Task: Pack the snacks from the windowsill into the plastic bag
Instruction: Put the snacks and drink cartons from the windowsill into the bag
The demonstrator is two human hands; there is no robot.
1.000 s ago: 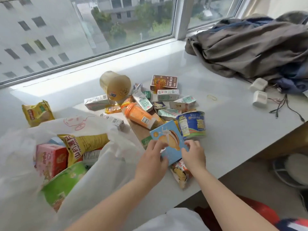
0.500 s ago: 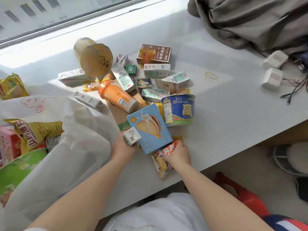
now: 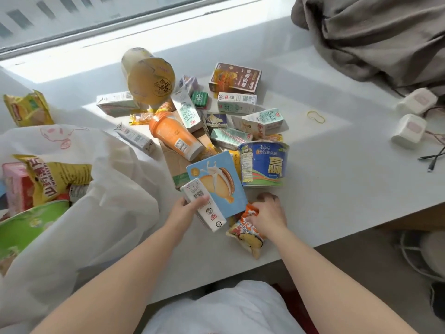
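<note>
- I am seeing the left hand (image 3: 186,208) gripping a white milk carton (image 3: 204,204); thumb and fingers are curling round its sides, and the carton is lying across the lower left corner of the blue biscuit box (image 3: 218,186).
- The right hand (image 3: 268,216) is clutching an orange snack packet (image 3: 245,229) at its top end; the fingers are bunching the foil, and the packet is lying at the near edge of the windowsill (image 3: 337,165).
- The blue instant noodle cup (image 3: 265,163) is standing just behind the right hand, touching the biscuit box.
- The remaining snacks are lying in a loose heap further back: an orange drink cup (image 3: 175,136) on its side, a yellow paper tub (image 3: 149,75) tipped over, a brown box (image 3: 234,77), and several small cartons.
- The plastic bag (image 3: 108,201) is sitting open to the left, touching the heap; a yellow chip packet (image 3: 55,177), a pink box (image 3: 16,186) and a green packet (image 3: 26,227) are lying inside it.
- A grey garment (image 3: 373,32) is lying at the far right, with two white chargers (image 3: 409,127) near it.
</note>
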